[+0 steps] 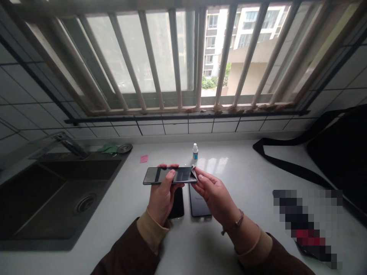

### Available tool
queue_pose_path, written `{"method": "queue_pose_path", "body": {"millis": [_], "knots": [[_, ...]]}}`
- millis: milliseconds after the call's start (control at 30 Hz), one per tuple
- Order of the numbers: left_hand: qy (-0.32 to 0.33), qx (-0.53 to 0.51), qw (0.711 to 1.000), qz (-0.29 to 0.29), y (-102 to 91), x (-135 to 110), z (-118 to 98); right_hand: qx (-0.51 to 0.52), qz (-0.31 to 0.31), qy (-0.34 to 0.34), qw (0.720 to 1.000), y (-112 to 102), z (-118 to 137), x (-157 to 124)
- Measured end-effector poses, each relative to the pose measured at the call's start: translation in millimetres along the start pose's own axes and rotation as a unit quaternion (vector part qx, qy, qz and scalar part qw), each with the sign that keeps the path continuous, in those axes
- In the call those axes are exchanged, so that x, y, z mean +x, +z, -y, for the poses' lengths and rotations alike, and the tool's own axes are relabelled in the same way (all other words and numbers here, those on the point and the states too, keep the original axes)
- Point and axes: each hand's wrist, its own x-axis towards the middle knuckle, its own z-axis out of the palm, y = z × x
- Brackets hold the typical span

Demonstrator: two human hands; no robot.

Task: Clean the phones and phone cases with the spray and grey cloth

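Two hands meet above the white counter [243,172]: the left hand [162,194] clamps a phone [169,175] flat, the right hand [213,194] pinches a small wipe [194,170] at its end. Sink [57,198] left, barred window [177,57] ahead.

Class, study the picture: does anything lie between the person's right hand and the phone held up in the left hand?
Only a small white wipe, pinched in the right hand at the right end of the phone. The left hand grips the phone directly.
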Motion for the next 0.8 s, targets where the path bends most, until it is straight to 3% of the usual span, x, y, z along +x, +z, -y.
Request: {"method": "queue_pose_path", "body": {"millis": [133, 233, 300, 367, 433, 500, 600, 700, 800], "knots": [[-0.096, -0.089, 0.991, -0.027, 5.3, -1, -1, 0.017, -0.019, -0.023, 0.999, 1, -1, 2], [-0.179, -0.187, 0.963, -0.079, 10.1, 3, -5, 0.009, 0.005, -0.044, 0.999, 2, -2, 0], [-0.207, -0.228, 0.946, -0.105, 13.3, 5, -9, -0.038, 0.03, -0.076, 0.996, 2, -2, -3], [-0.226, -0.246, 0.935, -0.119, 15.9, 4, -14, -0.158, 0.054, -0.15, 0.975, 1, 0, -8], [-0.248, -0.254, 0.927, -0.121, 16.7, 3, -16, -0.322, 0.083, -0.252, 0.909, 0, 2, -14], [-0.261, -0.26, 0.922, -0.116, 14.6, 3, -16, -0.456, 0.117, -0.336, 0.816, 2, 3, -18], [-0.244, -0.259, 0.929, -0.103, 6.7, 4, -9, -0.553, 0.158, -0.412, 0.706, 5, 3, -21], [-0.227, -0.243, 0.94, -0.078, -1.1, 6, 1, -0.589, 0.179, -0.453, 0.645, 7, -1, -21], [-0.231, -0.247, 0.939, -0.07, -3.8, 6, 3, -0.604, 0.179, -0.462, 0.624, 6, -2, -18]]}}
